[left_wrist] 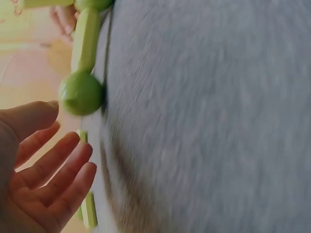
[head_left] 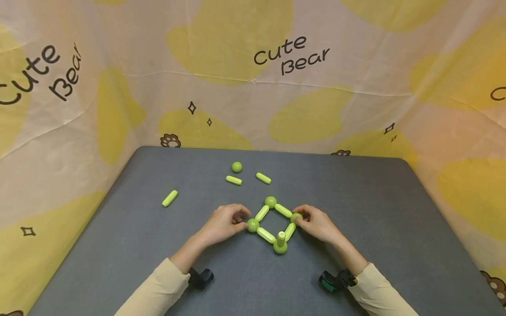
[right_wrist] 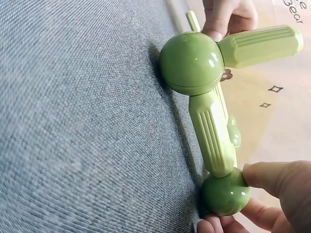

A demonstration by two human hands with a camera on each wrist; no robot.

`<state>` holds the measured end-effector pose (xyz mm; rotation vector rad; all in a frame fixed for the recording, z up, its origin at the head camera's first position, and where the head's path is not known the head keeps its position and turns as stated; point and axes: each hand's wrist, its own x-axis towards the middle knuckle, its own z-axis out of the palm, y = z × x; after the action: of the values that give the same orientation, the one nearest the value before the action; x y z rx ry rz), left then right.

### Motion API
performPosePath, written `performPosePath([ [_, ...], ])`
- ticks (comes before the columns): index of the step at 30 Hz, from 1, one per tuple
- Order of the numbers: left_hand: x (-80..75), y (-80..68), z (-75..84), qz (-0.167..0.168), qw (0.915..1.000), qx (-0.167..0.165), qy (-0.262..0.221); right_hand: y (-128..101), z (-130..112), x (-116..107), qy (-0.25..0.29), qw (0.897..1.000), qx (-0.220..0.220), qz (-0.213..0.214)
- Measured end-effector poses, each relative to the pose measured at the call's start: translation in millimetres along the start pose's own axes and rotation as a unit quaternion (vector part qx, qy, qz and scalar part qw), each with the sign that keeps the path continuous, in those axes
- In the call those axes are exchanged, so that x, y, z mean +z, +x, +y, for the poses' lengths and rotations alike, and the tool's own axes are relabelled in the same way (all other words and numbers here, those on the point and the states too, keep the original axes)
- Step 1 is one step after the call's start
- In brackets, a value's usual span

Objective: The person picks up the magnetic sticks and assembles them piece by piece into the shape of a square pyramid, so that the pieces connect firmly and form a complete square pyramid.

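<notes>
A square frame of light green rods (head_left: 283, 210) joined by darker green balls lies on the grey table. One rod (head_left: 281, 238) stands upright out of the front corner ball (head_left: 280, 249). My right hand (head_left: 319, 224) pinches the right corner ball (right_wrist: 225, 195) between thumb and fingers. At the left corner ball (head_left: 253, 225), my left hand (head_left: 224, 224) has its thumb tip right at the ball's side. Its other fingers (left_wrist: 68, 160) spread loosely, away from the ball, in the left wrist view. The far corner holds another ball (head_left: 270, 202).
Behind the frame lie a loose green ball (head_left: 236, 166) and two loose rods, one on the left (head_left: 234, 180) and one on the right (head_left: 263, 177). Another rod (head_left: 170, 198) lies farther left on the table (head_left: 356, 188). A printed cloth (head_left: 221, 52) hangs around the table's back and sides.
</notes>
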<state>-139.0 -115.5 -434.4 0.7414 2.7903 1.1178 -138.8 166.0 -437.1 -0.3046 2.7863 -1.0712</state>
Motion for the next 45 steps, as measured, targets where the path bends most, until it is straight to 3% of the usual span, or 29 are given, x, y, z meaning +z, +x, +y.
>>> performPosePath([
  [4, -14.5, -3.9, -8.8, 0.055, 0.9982, -0.021, -0.011, 0, 1, 1, 0.000, 1.000, 0.001, 0.002],
  [8, -32.9, -8.7, -20.4, 0.133, 0.9903, -0.038, -0.016, 0, 1, 2, -0.001, 1.000, 0.004, 0.006],
  [15, -68.5, -22.2, -45.2, 0.250, 0.9658, -0.068, 0.012, 0, 0, 1, -0.003, 1.000, -0.003, 0.007],
  [21, -91.3, -33.5, -73.8, 0.307, 0.9418, -0.113, 0.078, 1, -1, 1, -0.003, 1.000, -0.001, 0.007],
  [24, -98.7, -37.4, -87.0, 0.315, 0.9339, -0.140, 0.095, 1, -1, 1, 0.000, 1.000, -0.002, 0.007],
  [28, -104.1, -39.5, -99.5, 0.308, 0.9305, -0.172, 0.100, 0, 0, 1, 0.002, 1.000, -0.002, 0.008],
  [37, -106.9, -37.7, -106.0, 0.232, 0.9412, -0.233, 0.078, -1, 2, 1, 0.004, 1.000, 0.003, 0.002],
  [45, -108.0, -36.4, -112.7, 0.196, 0.9443, -0.248, 0.089, -1, 2, 1, 0.006, 1.000, -0.001, 0.004],
])
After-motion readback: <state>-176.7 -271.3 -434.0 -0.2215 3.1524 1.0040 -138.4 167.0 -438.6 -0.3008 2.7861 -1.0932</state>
